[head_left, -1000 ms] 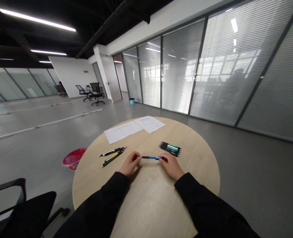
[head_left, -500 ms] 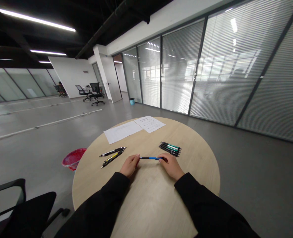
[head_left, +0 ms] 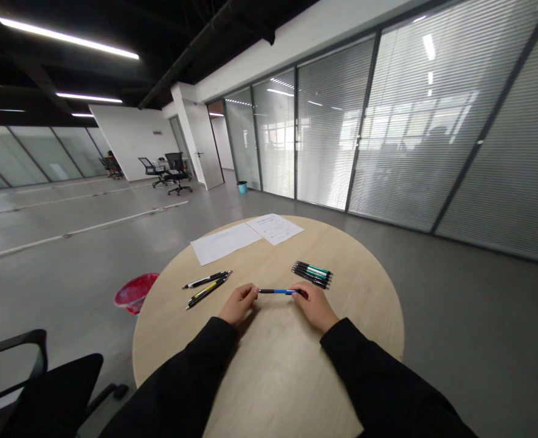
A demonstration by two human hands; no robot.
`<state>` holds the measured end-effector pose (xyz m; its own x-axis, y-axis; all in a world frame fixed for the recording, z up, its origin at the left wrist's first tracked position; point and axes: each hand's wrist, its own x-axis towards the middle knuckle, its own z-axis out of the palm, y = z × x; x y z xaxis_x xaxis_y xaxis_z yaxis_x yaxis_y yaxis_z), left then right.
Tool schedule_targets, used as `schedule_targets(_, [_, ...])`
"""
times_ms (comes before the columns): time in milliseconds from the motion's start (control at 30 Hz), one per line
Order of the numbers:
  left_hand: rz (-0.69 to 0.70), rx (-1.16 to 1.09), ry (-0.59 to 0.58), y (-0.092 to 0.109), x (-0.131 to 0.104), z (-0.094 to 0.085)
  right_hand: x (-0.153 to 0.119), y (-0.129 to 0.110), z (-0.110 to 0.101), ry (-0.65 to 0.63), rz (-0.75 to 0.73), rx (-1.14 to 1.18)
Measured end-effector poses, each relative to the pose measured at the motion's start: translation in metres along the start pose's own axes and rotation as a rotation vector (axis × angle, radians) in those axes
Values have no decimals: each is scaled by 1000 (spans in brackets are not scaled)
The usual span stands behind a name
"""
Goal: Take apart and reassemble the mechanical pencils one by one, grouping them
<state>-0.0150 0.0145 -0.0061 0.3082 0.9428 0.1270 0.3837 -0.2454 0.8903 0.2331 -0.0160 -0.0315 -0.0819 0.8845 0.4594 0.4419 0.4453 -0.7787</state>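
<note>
A blue and black pen (head_left: pixel 275 291) lies level between my two hands, low over the table. My left hand (head_left: pixel 240 304) is closed, with thumb and fingers pinched at the pen's pointed left end. At the right end, the fingers of my right hand (head_left: pixel 315 304) are wrapped round the barrel and hide that end. Just beyond my right hand lies a row of several green, white and black pens (head_left: pixel 312 274). To the left of my left hand are a white and black pen (head_left: pixel 207 279) and a yellow and black pen (head_left: pixel 208 288), among others in a loose group.
Two printed paper sheets (head_left: pixel 227 242) lie at the far side of the round wooden table (head_left: pixel 355 255). A red bin (head_left: pixel 134 295) stands on the floor left of the table, near a black chair (head_left: pixel 45 389). Glass partitions with blinds run along the right.
My left fingertips have shifted very slightly to the right at the pen's pointed end. My right hand and the other pens look unmoved.
</note>
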Motion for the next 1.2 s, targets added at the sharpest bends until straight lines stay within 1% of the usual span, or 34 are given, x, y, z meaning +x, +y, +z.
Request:
schedule_targets(167, [32,-105,-19,-5,1,-1,0,1,1,7,0,-5])
schedule_targets(300, [26,-179,-30,-2,0,0,0,2,1,10,-7,-3])
schedule_targets(467, [12,-106,3,5,-1,2,0,4,2,3,-16,3])
schedule_targets(567, [-7,-30,33,5,-1,2,0,3,2,-3,-15,6])
schedule_targets(800, [-27,110,11,2,-1,1,0,0,1,1,-2,0])
schedule_targets(933, [-6,100,12,3,-1,1,0,0,1,0,0,-6])
schedule_targets(1100, [38,16,15,2,-1,1,0,0,1,-2,2,-12])
schedule_targets(1200, [39,-26,19,5,-1,2,0,0,1,1,2,-5])
